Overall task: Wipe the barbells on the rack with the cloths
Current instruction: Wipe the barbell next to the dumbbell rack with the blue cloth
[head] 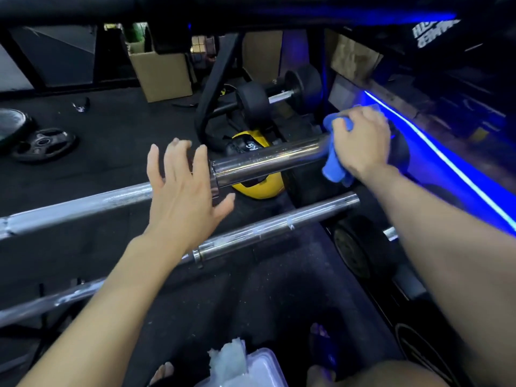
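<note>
A chrome barbell (268, 160) runs from lower left to right, its thick shiny sleeve in the middle of the view. My right hand (360, 143) grips a blue cloth (335, 163) wrapped round the sleeve's far end. My left hand (184, 185) hovers with fingers spread over the collar where sleeve meets shaft, holding nothing. A second, thinner barbell (279, 227) lies parallel below and nearer to me.
Black weight plates (42, 145) lie on the dark floor at left. A loaded bar with black plates (254, 99) and a cardboard box (162, 74) stand behind. A yellow object (257, 188) sits under the sleeve. A white container with a cloth (243, 367) is by my feet.
</note>
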